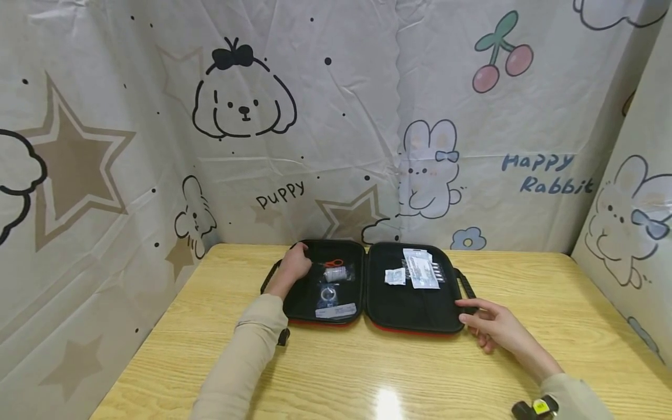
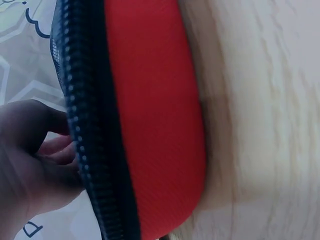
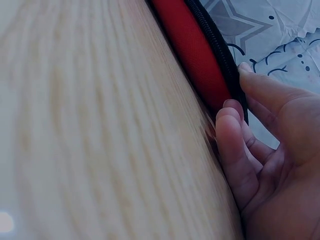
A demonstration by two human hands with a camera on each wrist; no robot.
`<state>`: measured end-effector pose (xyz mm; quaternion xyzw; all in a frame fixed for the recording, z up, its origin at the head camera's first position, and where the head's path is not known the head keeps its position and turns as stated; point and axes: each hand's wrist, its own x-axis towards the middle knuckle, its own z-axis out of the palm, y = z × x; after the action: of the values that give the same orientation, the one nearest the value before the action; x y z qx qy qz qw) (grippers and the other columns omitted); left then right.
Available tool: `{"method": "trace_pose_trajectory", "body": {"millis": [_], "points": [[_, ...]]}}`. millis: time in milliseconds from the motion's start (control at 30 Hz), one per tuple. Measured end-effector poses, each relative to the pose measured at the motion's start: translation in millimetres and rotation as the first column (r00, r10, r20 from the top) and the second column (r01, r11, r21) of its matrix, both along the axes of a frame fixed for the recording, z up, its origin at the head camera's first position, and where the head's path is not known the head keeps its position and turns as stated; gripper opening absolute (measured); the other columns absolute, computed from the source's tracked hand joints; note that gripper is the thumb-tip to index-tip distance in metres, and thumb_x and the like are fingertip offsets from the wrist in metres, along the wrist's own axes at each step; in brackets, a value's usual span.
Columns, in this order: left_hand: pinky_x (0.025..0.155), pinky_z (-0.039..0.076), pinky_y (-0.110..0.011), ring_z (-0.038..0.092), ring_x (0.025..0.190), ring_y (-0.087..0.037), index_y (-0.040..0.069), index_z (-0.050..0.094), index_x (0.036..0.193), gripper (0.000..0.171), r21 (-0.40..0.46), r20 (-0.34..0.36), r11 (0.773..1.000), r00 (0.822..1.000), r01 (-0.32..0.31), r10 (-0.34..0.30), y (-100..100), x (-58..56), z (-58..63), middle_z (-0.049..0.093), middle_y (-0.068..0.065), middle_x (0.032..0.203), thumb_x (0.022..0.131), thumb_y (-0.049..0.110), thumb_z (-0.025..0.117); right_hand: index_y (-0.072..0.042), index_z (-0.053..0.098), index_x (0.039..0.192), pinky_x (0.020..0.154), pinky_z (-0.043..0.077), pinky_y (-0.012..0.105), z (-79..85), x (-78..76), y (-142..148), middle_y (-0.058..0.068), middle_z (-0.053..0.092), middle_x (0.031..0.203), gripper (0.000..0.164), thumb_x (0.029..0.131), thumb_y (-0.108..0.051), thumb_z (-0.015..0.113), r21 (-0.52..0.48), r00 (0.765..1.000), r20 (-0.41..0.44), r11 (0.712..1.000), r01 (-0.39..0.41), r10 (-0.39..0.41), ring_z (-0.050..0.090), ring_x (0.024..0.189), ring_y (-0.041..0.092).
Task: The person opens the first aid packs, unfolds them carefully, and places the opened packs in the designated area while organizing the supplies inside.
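An unfolded black case (image 1: pixel 415 318) with a red outside lies on the table. My left hand (image 1: pixel 296 263) reaches over the left half at its far left corner; in the left wrist view its fingertips are hidden behind the zipped rim (image 2: pixel 82 150), so I cannot tell if they hold anything. Beside that hand are orange-handled scissors (image 1: pixel 333 263), a wrapped white roll (image 1: pixel 336 273), a bagged ring-shaped item (image 1: pixel 328 294) and a flat white packet (image 1: pixel 336 311). My right hand (image 1: pixel 496 328) pinches the right half's near outer corner, thumb on the rim, fingers against the red side (image 3: pixel 192 47).
In the right half lie white packets (image 1: pixel 422 269), a small square sachet (image 1: pixel 395 276) and several slim wrapped sticks (image 1: pixel 438 272). Strap handles (image 1: pixel 465 284) stick out at both sides. A printed cloth (image 1: pixel 336 116) hangs behind the wooden table (image 1: pixel 336 373).
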<state>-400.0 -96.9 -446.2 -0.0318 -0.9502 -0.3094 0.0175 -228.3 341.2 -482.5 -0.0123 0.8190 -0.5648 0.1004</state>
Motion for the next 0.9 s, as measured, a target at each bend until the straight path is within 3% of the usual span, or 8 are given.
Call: {"method": "trace_pose_trajectory", "body": {"millis": [333, 467, 700, 900], "points": [[0.107, 0.042, -0.047, 0.053, 0.128, -0.036, -0.003, 0.051, 0.136, 0.047, 0.109, 0.042, 0.994, 0.999, -0.019, 0.014, 10, 5.1, 3.7, 0.056, -0.022, 0.139, 0.09, 0.006, 0.046, -0.005, 0.048, 0.143, 0.045, 0.051, 0.03, 1.7, 1.5, -1, 0.008, 0.056, 0.077, 0.058, 0.094, -0.029, 0.068, 0.003, 1.0, 0.008, 1.0, 0.005, -0.005, 0.053, 0.049, 0.012], [0.105, 0.043, -0.044, 0.059, 0.118, -0.034, -0.001, 0.051, 0.137, 0.049, 0.156, 0.065, 0.987, 0.998, -0.031, 0.021, 13, 4.3, 2.7, 0.065, -0.02, 0.124, 0.089, 0.006, 0.046, -0.005, 0.048, 0.143, 0.045, 0.051, 0.03, 1.4, 1.7, -2, 0.008, 0.056, 0.077, 0.058, 0.094, -0.029, 0.068, 0.0, 1.0, 0.003, 1.0, 0.001, -0.001, 0.053, 0.049, 0.012], [0.107, 0.041, -0.046, 0.053, 0.125, -0.035, -0.001, 0.049, 0.139, 0.05, 0.187, 0.061, 0.981, 0.997, -0.053, 0.042, 6, 1.9, 0.6, 0.056, -0.022, 0.138, 0.09, 0.006, 0.042, -0.004, 0.047, 0.143, 0.045, 0.05, 0.029, -0.1, 1.1, -1, 0.007, 0.056, 0.076, 0.058, 0.095, -0.028, 0.068, -0.011, 1.0, 0.001, 1.0, -0.002, 0.002, 0.052, 0.049, 0.012], [0.102, 0.044, -0.045, 0.059, 0.114, -0.035, -0.002, 0.049, 0.139, 0.049, 0.19, 0.052, 0.98, 0.998, -0.05, 0.041, 4, 1.7, -1.2, 0.061, -0.023, 0.128, 0.091, 0.006, 0.041, -0.003, 0.046, 0.144, 0.044, 0.049, 0.029, 2.2, 1.2, -1, 0.006, 0.055, 0.075, 0.058, 0.095, -0.027, 0.067, -0.013, 1.0, -0.01, 1.0, -0.016, 0.016, 0.051, 0.05, 0.011]]}}
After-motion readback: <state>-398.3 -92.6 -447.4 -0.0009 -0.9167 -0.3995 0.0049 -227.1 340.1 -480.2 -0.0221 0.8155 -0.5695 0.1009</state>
